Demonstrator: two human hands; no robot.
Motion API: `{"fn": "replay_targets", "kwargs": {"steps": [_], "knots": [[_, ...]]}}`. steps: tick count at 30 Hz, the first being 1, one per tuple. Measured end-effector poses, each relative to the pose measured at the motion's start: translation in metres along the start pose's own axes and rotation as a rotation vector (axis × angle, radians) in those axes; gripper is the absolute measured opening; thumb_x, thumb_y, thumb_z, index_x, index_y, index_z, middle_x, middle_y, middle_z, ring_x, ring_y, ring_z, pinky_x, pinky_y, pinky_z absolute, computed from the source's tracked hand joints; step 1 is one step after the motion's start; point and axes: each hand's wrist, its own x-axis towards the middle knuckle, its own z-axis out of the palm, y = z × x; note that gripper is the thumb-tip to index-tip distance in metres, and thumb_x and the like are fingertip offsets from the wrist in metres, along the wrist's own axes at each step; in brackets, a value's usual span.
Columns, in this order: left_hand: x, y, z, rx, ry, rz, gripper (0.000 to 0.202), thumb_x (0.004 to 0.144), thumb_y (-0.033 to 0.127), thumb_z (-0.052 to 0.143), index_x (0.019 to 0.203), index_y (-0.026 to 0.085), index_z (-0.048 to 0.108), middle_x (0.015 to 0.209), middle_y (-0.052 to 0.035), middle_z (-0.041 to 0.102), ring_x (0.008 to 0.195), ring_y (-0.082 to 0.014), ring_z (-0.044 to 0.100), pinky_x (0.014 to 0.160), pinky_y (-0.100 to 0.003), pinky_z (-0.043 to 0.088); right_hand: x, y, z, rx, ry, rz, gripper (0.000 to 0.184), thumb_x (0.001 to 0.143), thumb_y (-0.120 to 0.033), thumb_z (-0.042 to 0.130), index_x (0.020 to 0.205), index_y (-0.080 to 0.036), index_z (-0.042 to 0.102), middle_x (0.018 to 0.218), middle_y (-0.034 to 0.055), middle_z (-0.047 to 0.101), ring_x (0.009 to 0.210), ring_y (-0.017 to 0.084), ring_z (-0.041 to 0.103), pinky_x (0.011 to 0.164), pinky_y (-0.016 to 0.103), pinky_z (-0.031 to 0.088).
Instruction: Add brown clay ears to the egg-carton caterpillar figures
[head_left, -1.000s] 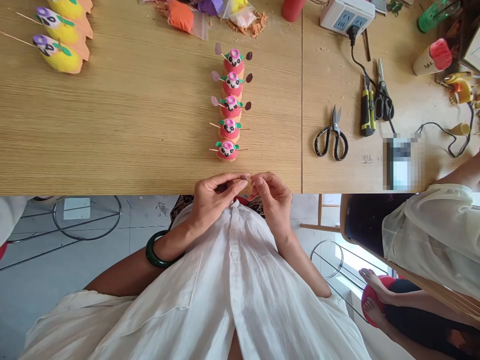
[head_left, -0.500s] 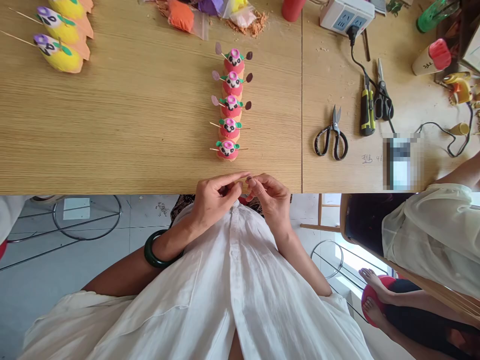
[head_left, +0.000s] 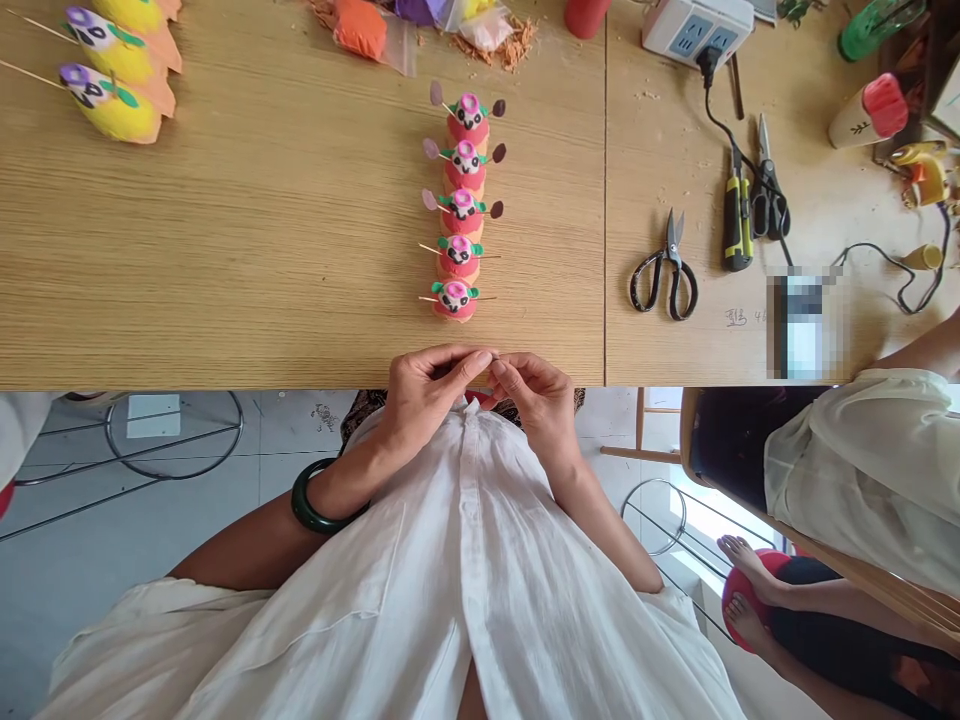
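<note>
At the table's front edge my left hand (head_left: 426, 392) is closed, its thumb and forefinger pinched together. My right hand (head_left: 541, 400) meets it with its own pinch. Whatever sits between the fingertips is tiny and dark, too small to name. Just beyond stands a column of several red clay figures (head_left: 460, 268) with white faces, pink rings and green ears. Thin sticks poke out at their sides. On the three farthest, the sticks carry flat purple-brown ovals (head_left: 497, 153); the two nearest have bare sticks.
Yellow clay figures (head_left: 124, 118) stand far left. Orange clay in a bag (head_left: 360, 28) lies at the back. To the right are black-handled scissors (head_left: 666, 270), a yellow-black cutter (head_left: 737, 225), a power strip (head_left: 697, 30) with a cord, and a glue gun (head_left: 926, 175). Another person (head_left: 862, 460) sits at right.
My left forefinger has bent from stretched out, and its thumb has moved up against it into a pinch beside my right fingertips. The figures have stayed in place.
</note>
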Motion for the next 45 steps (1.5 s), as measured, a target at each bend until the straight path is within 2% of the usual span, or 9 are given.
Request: {"fn": "replay_targets", "kwargs": {"steps": [3, 8, 12, 15, 21, 27, 33, 39, 45], "knots": [[0.0, -0.0015, 0.0006, -0.088, -0.008, -0.062, 0.041, 0.086, 0.053, 0.079, 0.103, 0.017, 0.086, 0.053, 0.0056, 0.046, 0.049, -0.0071, 0.031, 0.044, -0.022, 0.029, 0.001, -0.0002, 0.0002, -0.028, 0.005, -0.003, 0.037, 0.079, -0.054, 0.086, 0.08, -0.019, 0.074, 0.07, -0.0036, 0.068, 0.054, 0.01, 0.066, 0.056, 0.026, 0.061], [0.0008, 0.0009, -0.0009, 0.099, 0.021, 0.067, 0.021, 0.085, 0.037, 0.08, 0.081, 0.017, 0.083, 0.068, -0.0002, 0.068, 0.055, -0.008, 0.044, 0.05, -0.023, 0.036, 0.0013, -0.0008, -0.0016, -0.055, -0.057, 0.003, 0.038, 0.078, -0.054, 0.086, 0.082, -0.019, 0.074, 0.073, -0.0031, 0.066, 0.06, 0.01, 0.066, 0.057, 0.025, 0.063], [0.0008, -0.0016, -0.0004, 0.065, 0.05, 0.076, 0.022, 0.087, 0.038, 0.078, 0.082, 0.017, 0.082, 0.063, 0.0009, 0.065, 0.055, -0.009, 0.047, 0.052, -0.022, 0.039, 0.0009, 0.0004, -0.0007, 0.009, -0.107, 0.066, 0.038, 0.082, -0.053, 0.084, 0.096, -0.019, 0.075, 0.072, -0.0034, 0.067, 0.058, 0.01, 0.063, 0.057, 0.026, 0.064], [0.0005, -0.0036, 0.0016, 0.039, 0.034, 0.075, 0.028, 0.086, 0.043, 0.079, 0.077, 0.016, 0.08, 0.065, -0.0004, 0.065, 0.057, -0.0092, 0.048, 0.052, -0.022, 0.039, 0.0009, 0.0024, 0.0007, 0.013, -0.129, 0.076, 0.038, 0.084, -0.055, 0.082, 0.09, -0.018, 0.075, 0.07, -0.0024, 0.068, 0.057, 0.01, 0.063, 0.058, 0.026, 0.063], [-0.0001, 0.0018, 0.0027, -0.083, 0.013, -0.054, 0.04, 0.092, 0.053, 0.071, 0.096, 0.016, 0.084, 0.052, 0.0073, 0.033, 0.048, -0.0072, 0.029, 0.044, -0.022, 0.028, 0.0015, 0.0052, -0.0001, -0.022, -0.069, 0.027, 0.038, 0.085, -0.055, 0.081, 0.08, -0.018, 0.07, 0.07, -0.0027, 0.068, 0.055, 0.01, 0.066, 0.056, 0.025, 0.06], [-0.0001, 0.0026, -0.0017, 0.103, -0.008, 0.077, 0.026, 0.087, 0.039, 0.078, 0.076, 0.015, 0.079, 0.064, 0.0005, 0.065, 0.055, -0.0082, 0.045, 0.052, -0.023, 0.037, 0.0006, -0.0005, -0.0003, -0.045, -0.11, 0.051, 0.04, 0.083, -0.056, 0.082, 0.085, -0.018, 0.072, 0.069, -0.003, 0.066, 0.057, 0.01, 0.063, 0.056, 0.025, 0.062], [-0.0012, -0.0011, 0.0019, 0.03, 0.025, 0.054, 0.03, 0.086, 0.044, 0.079, 0.074, 0.016, 0.079, 0.062, 0.0006, 0.061, 0.055, -0.0088, 0.043, 0.05, -0.024, 0.035, -0.0002, -0.0006, 0.003, 0.016, -0.131, 0.099, 0.037, 0.084, -0.054, 0.082, 0.091, -0.018, 0.075, 0.065, -0.0044, 0.066, 0.052, 0.009, 0.061, 0.054, 0.025, 0.061], [-0.0003, 0.003, 0.0034, -0.103, 0.022, -0.038, 0.04, 0.087, 0.055, 0.076, 0.095, 0.017, 0.085, 0.054, 0.0067, 0.035, 0.049, -0.0076, 0.03, 0.045, -0.024, 0.027, 0.001, -0.0032, 0.0048, -0.01, -0.065, 0.063, 0.043, 0.079, -0.06, 0.084, 0.08, -0.019, 0.07, 0.064, -0.004, 0.067, 0.051, 0.009, 0.061, 0.053, 0.025, 0.061], [-0.001, 0.004, 0.0027, 0.084, 0.028, 0.068, 0.026, 0.087, 0.04, 0.077, 0.08, 0.016, 0.083, 0.062, 0.0006, 0.062, 0.057, -0.0095, 0.046, 0.051, -0.024, 0.036, 0.0009, -0.0029, 0.001, -0.018, -0.119, 0.087, 0.043, 0.081, -0.059, 0.083, 0.089, -0.018, 0.072, 0.067, -0.0038, 0.066, 0.054, 0.009, 0.062, 0.054, 0.025, 0.062]]}}
